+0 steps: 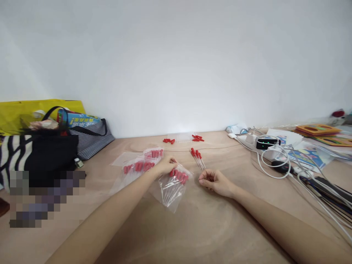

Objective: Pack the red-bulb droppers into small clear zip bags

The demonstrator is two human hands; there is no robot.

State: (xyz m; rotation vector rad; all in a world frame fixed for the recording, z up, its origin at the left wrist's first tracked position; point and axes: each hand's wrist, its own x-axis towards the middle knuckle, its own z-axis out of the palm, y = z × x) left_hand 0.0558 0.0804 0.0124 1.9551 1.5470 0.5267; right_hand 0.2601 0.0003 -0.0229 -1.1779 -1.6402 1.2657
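Observation:
My left hand (167, 165) is closed on the upper left edge of a clear plastic bag (172, 190), which has several thin droppers with red tops inside. My right hand (213, 180) is curled with its fingertips together, just below a few loose red-topped droppers (198, 158); anything between those fingertips is too small to make out. More clear bags (137, 170) with red-topped pieces lie overlapping to the left, partly behind my left forearm. Farther back are two small groups of red pieces, one left (168, 140) and one right (198, 138).
Bags, one striped (92, 141) and one yellow (16, 110), stand at the left beside a small bottle (79, 162). White cables (272, 176), a black device (267, 143), papers and orange frames (317, 129) crowd the right. A wall closes the back.

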